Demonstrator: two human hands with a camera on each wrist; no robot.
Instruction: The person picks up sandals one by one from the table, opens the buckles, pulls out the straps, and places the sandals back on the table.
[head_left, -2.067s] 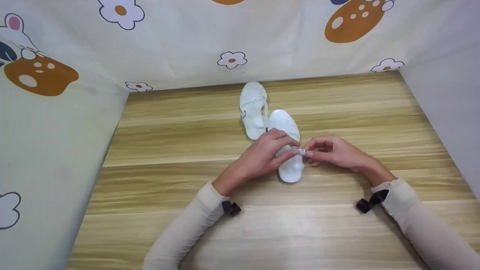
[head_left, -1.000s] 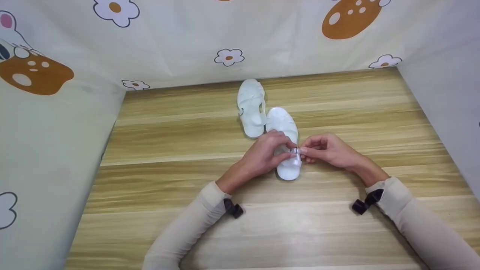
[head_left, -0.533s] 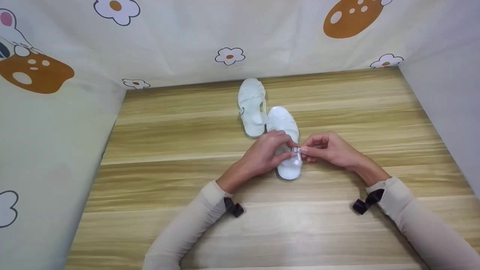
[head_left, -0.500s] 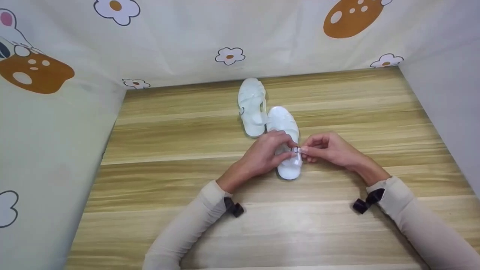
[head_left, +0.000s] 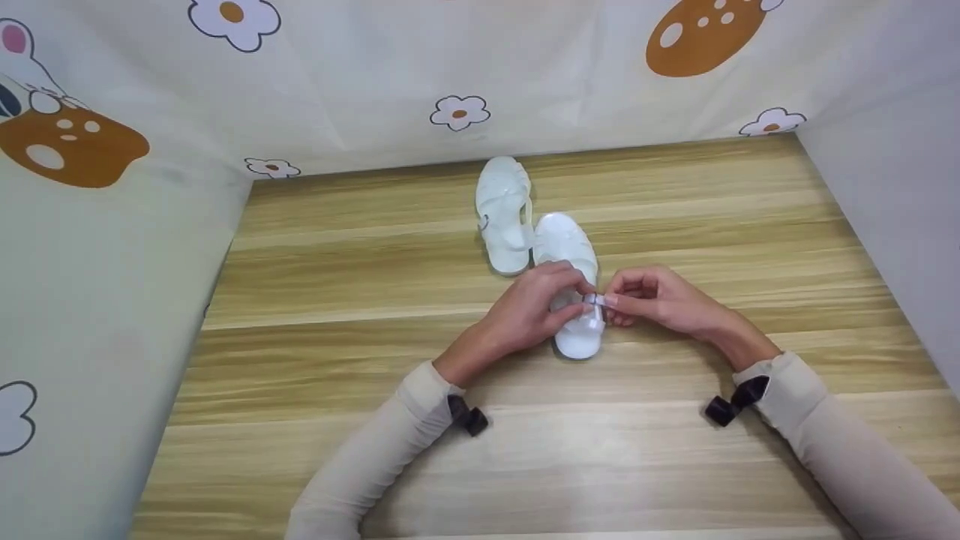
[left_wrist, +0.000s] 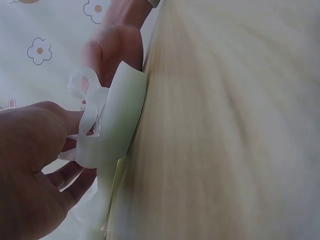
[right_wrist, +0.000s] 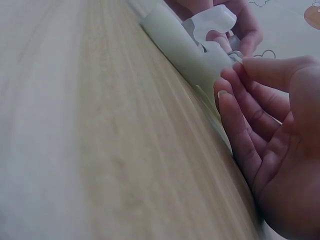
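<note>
The nearer white sandal (head_left: 577, 343) lies on the wooden surface with its toe pointing away. My left hand (head_left: 525, 309) reaches over it from the left and pinches its strap at the small metal buckle (head_left: 590, 298) between thumb and index finger. From the right, my right hand (head_left: 667, 304) pinches the clear strap end by the buckle. In the left wrist view the sandal's heel (left_wrist: 122, 107) stands beside my left hand (left_wrist: 37, 160). In the right wrist view, the thumb and index finger of my right hand (right_wrist: 280, 110) meet at the buckle (right_wrist: 235, 54).
A second white sandal (head_left: 504, 187) lies behind and to the left, close beside the first one's toe. The wooden surface (head_left: 360, 270) ends at a patterned cloth wall (head_left: 375, 90) at the back, with more walls at left and right.
The right hand has shifted slightly right, and more of the strap end shows between its fingers and the buckle. Earlier, both hands and the strap drew a little left with the whole view.
</note>
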